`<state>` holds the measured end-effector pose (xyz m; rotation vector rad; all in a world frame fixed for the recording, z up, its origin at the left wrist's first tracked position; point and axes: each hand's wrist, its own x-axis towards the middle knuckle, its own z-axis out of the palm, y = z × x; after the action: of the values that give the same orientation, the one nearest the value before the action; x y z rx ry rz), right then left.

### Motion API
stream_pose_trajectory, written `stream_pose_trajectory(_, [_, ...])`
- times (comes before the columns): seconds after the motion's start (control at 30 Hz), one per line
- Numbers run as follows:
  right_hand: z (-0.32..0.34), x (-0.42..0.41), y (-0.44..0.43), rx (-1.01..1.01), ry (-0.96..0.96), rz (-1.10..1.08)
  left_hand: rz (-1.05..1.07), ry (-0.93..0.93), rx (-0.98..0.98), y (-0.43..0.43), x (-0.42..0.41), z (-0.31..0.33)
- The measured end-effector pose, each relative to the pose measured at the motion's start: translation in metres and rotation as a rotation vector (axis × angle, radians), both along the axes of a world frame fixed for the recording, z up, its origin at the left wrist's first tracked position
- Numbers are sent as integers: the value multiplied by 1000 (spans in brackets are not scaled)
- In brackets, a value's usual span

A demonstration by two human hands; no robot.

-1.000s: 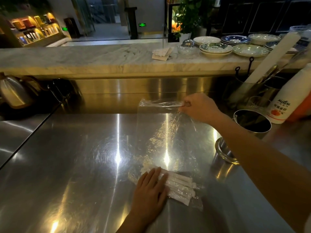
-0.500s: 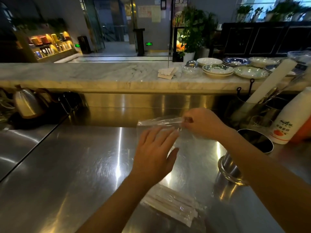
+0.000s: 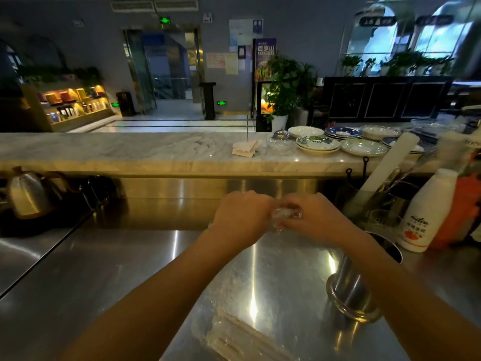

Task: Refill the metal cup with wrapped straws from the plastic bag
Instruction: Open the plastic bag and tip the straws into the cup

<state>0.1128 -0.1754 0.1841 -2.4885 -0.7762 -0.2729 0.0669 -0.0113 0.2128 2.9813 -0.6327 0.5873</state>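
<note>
Left hand (image 3: 242, 217), right hand (image 3: 315, 220), pinching plastic bag (image 3: 281, 216) (bunched top)

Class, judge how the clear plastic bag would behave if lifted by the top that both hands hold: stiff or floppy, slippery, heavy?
Probably floppy: the plastic bag crumples at its top between the left hand and right hand. Likely light, holding only a few wrapped straws at its bottom. Its glossy film may slip on the steel counter.
</note>
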Motion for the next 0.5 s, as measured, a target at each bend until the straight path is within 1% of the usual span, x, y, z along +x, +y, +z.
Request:
stream_pose_trajectory(0.13, [-9, -3, -22, 241, 122, -42, 58, 50, -65, 8, 8, 10])
stream_pose_trajectory(0.23, [-26, -6, -37, 382, 209, -64, 57, 120, -121, 14, 13, 16])
stream_pose_trajectory(0.3, [-36, -10, -41, 489, 265, -76, 65, 133, -137, 18, 16, 18])
stream_pose_trajectory(0.4, [-56, -14, -37, 805, 380, -132, 81, 161, -161, 21, 20, 19])
stream_pose_trajectory(0.43, [-65, -15, -35, 877, 407, -165, 86, 172, -169, 21, 21, 18])
stream_pose_trajectory(0.5, [-82, -16, -29, 889, 417, -211, 98, 196, -178, 22, 23, 15])
